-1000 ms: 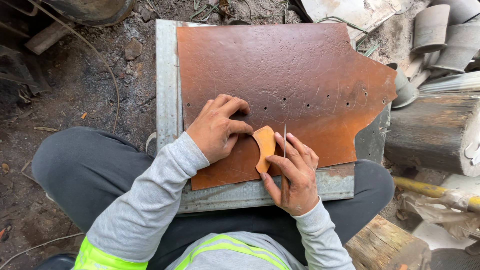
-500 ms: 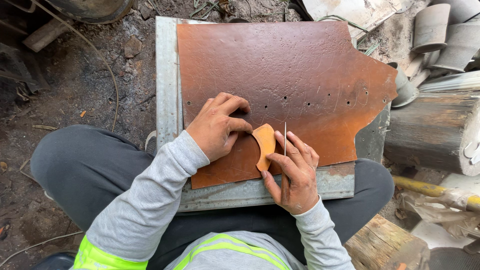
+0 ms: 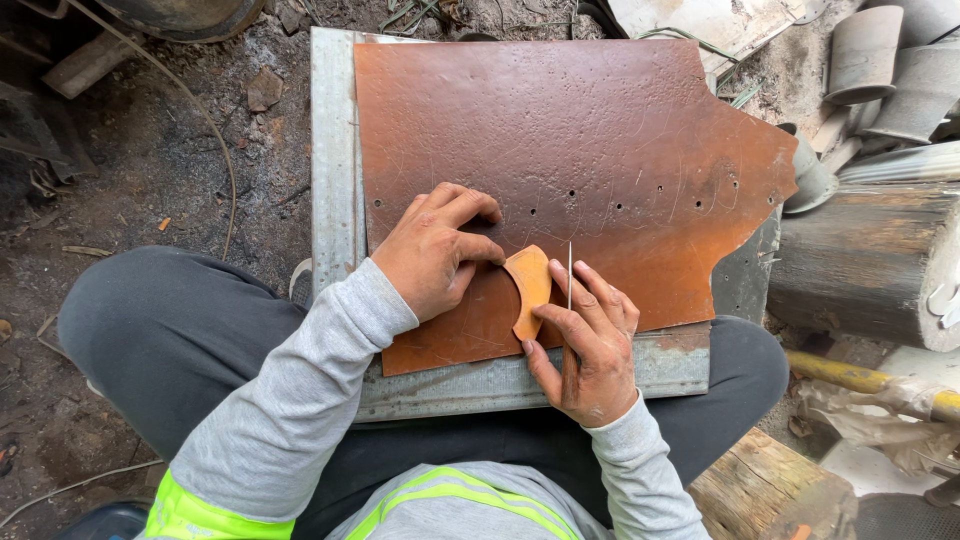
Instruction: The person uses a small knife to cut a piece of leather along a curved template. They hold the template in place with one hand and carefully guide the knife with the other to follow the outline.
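— Where does the curved tan template (image 3: 530, 288) sit?
— On the brown leather sheet (image 3: 580, 150), near its lower edge — the left hand (image 3: 435, 250) presses fingertips just beside it.
— And the right hand (image 3: 590, 345)?
— Pinched shut on a thin metal awl (image 3: 569, 275), upright beside the template.

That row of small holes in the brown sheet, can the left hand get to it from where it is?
Probably yes. The left hand rests flat on the brown sheet, and the row of small holes lies uncovered just beyond its fingers.

Bare dirt ground (image 3: 150, 170), logs (image 3: 870, 260) and grey pots (image 3: 865, 50) in daylight.
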